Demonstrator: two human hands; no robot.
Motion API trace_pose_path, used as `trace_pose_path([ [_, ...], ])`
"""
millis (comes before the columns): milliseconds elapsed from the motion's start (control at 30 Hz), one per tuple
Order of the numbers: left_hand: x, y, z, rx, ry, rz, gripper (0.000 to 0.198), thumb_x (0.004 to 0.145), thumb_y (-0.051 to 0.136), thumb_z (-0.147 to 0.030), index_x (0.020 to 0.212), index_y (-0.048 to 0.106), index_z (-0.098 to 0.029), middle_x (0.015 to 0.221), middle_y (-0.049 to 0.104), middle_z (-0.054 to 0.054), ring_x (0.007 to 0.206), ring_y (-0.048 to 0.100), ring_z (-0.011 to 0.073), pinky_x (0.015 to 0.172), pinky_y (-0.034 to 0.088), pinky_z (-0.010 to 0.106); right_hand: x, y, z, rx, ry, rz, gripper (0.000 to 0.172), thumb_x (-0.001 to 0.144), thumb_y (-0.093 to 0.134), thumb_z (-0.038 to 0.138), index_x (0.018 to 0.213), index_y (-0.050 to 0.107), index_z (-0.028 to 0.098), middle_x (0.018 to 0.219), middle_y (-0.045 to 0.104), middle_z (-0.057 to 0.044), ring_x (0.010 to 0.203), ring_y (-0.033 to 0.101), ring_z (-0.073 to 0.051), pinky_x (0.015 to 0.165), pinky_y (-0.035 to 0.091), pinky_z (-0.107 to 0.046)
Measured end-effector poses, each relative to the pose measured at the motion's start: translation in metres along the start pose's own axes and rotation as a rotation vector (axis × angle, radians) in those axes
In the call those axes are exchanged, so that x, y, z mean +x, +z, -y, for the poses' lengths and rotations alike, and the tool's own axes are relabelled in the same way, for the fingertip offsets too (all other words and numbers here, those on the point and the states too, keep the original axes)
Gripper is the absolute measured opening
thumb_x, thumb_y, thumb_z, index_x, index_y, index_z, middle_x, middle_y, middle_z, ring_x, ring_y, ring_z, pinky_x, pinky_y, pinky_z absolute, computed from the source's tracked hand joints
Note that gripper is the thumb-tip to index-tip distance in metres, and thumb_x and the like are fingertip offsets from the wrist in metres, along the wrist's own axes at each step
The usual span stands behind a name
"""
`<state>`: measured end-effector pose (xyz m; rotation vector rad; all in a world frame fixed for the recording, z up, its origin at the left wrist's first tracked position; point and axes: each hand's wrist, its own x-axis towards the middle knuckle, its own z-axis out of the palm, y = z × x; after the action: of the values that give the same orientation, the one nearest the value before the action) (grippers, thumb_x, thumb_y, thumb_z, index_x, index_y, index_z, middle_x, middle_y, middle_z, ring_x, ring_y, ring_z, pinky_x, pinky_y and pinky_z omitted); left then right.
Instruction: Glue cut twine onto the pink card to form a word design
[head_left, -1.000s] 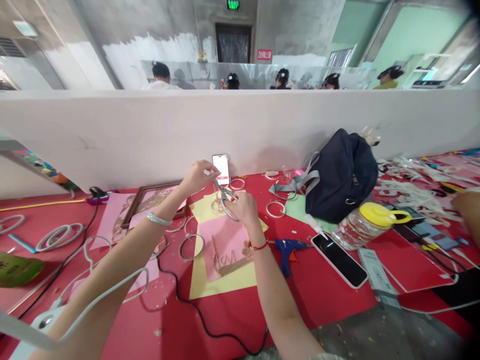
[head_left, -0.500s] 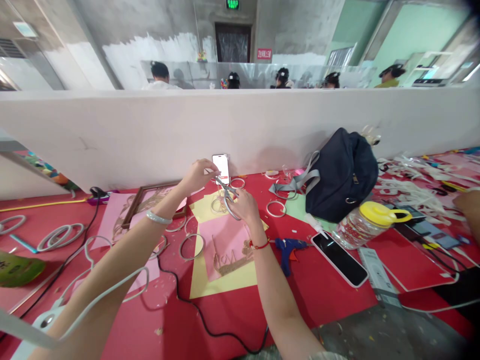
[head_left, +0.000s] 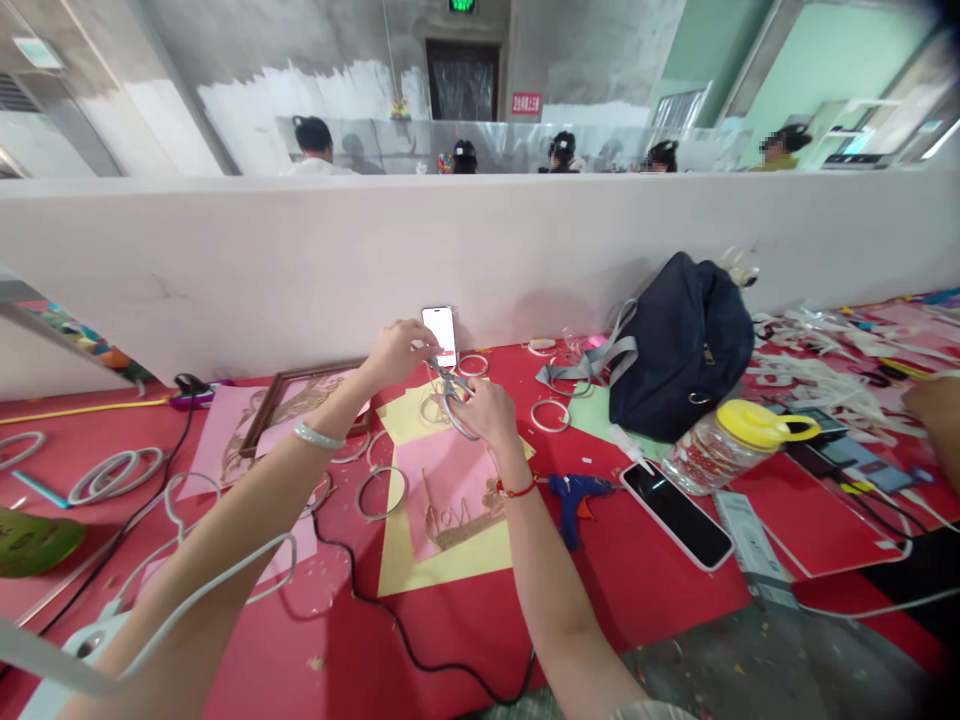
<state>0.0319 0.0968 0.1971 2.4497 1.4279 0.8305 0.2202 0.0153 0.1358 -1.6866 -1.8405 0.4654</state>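
A person's bare hands work above a red worktop (head_left: 450,650), the left hand (head_left: 405,350) and the right hand (head_left: 487,410) close together but apart. The right hand is curled round the handles of a pair of metal scissors (head_left: 452,396), held above the top of a yellow sheet (head_left: 401,575), blades angled toward the left hand. The left hand's thumb and forefinger are pressed together beside the blade tips; whether a thin strand sits between them is too small to tell.

Below the hands, a pink sheet (head_left: 450,460) with brown lettering (head_left: 454,528) rests on the yellow one, a pale ring (head_left: 358,490) overlapping its left side. Just behind the left hand, a lit phone (head_left: 439,335) leans against a white partition (head_left: 300,250), which bounds the worktop at the back.

To the right, a blue glue gun (head_left: 571,490) lies just beside the right forearm, a second phone (head_left: 679,515) beyond it. To the left, a brown frame (head_left: 262,415) lies behind the left forearm. Between the sheets and the near edge stretches red surface, crossed by a black cable (head_left: 353,572); at right, grey floor (head_left: 705,650) shows past that edge.
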Motion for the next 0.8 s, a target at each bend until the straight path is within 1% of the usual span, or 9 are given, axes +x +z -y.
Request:
trace_pose_path([
  [100,0.0,0.001,-0.003,0.036,-0.014,-0.005,0.015,0.09,0.069,-0.03,0.085,0.081,-0.024,0.11,0.076,0.007,0.11,0.063,0.0278,0.109,0.041,0.047,0.0,0.002,0.0,0.004,-0.011,-0.013,0.053,0.088,0.063,0.072,0.069,0.055,0.023,0.074,0.069,-0.006,0.072,0.06,-0.02,0.058,0.027,-0.03],
  [233,-0.001,0.002,-0.004,0.081,-0.054,-0.037,0.013,0.089,0.07,-0.029,0.084,0.081,-0.024,0.112,0.076,0.008,0.121,0.057,0.0332,0.11,0.037,0.051,0.001,0.007,-0.002,0.039,-0.041,-0.015,0.056,0.089,0.06,0.071,0.059,0.046,0.025,0.064,0.062,-0.005,0.063,0.052,-0.019,0.056,0.029,-0.031],
  [300,-0.001,0.002,-0.004,0.081,-0.074,-0.047,0.014,0.089,0.071,-0.031,0.082,0.08,-0.024,0.113,0.076,0.008,0.123,0.055,0.0352,0.109,0.035,0.053,0.002,0.009,-0.003,0.059,-0.051,0.002,0.054,0.09,0.061,0.069,0.059,0.048,0.026,0.063,0.062,-0.005,0.063,0.052,-0.02,0.056,0.034,-0.031],
  [400,-0.004,0.002,-0.003,0.055,-0.086,-0.047,0.021,0.09,0.072,-0.039,0.079,0.08,-0.023,0.111,0.075,0.01,0.124,0.054,0.0369,0.108,0.034,0.055,0.003,0.012,-0.005,0.08,-0.048,0.026,0.052,0.091,0.062,0.066,0.06,0.053,0.026,0.063,0.062,-0.005,0.064,0.054,-0.021,0.058,0.039,-0.032],
  [500,-0.006,0.001,-0.005,0.048,-0.101,-0.03,0.026,0.091,0.072,-0.045,0.079,0.08,-0.023,0.112,0.075,0.01,0.125,0.053,0.0381,0.109,0.033,0.057,0.003,0.016,-0.005,0.1,-0.014,0.019,0.053,0.092,0.061,0.066,0.059,0.054,0.025,0.061,0.059,-0.005,0.064,0.055,-0.021,0.057,0.038,-0.032],
  [567,-0.006,0.0,-0.007,0.049,-0.117,-0.05,0.025,0.091,0.073,-0.045,0.079,0.079,-0.023,0.113,0.075,0.01,0.126,0.054,0.038,0.11,0.033,0.056,0.004,0.018,-0.005,0.112,0.005,0.018,0.054,0.092,0.06,0.067,0.06,0.055,0.025,0.062,0.061,-0.005,0.064,0.056,-0.021,0.055,0.037,-0.031],
  [667,-0.007,-0.003,-0.008,-0.074,-0.161,-0.134,0.028,0.088,0.075,-0.049,0.081,0.078,-0.022,0.108,0.075,0.01,0.116,0.061,0.033,0.105,0.041,0.049,0.006,0.019,-0.009,0.089,0.017,0.031,0.05,0.091,0.062,0.068,0.069,0.063,0.024,0.071,0.069,-0.008,0.072,0.064,-0.024,0.058,0.04,-0.031],
  [733,-0.009,-0.008,-0.007,-0.281,-0.228,-0.149,0.036,0.083,0.077,-0.056,0.082,0.076,-0.02,0.098,0.076,0.009,0.099,0.066,0.0274,0.092,0.049,0.042,0.008,0.018,-0.015,0.029,0.044,0.035,0.046,0.09,0.065,0.067,0.082,0.071,0.021,0.082,0.074,-0.012,0.081,0.069,-0.027,0.063,0.044,-0.031],
  [800,-0.017,-0.013,-0.007,-0.495,-0.295,-0.108,0.045,0.075,0.081,-0.063,0.084,0.075,-0.019,0.089,0.076,0.008,0.083,0.065,0.0224,0.078,0.051,0.036,0.009,0.016,-0.026,-0.062,0.085,0.034,0.043,0.088,0.071,0.06,0.094,0.075,0.017,0.094,0.077,-0.016,0.09,0.072,-0.03,0.069,0.047,-0.033],
])
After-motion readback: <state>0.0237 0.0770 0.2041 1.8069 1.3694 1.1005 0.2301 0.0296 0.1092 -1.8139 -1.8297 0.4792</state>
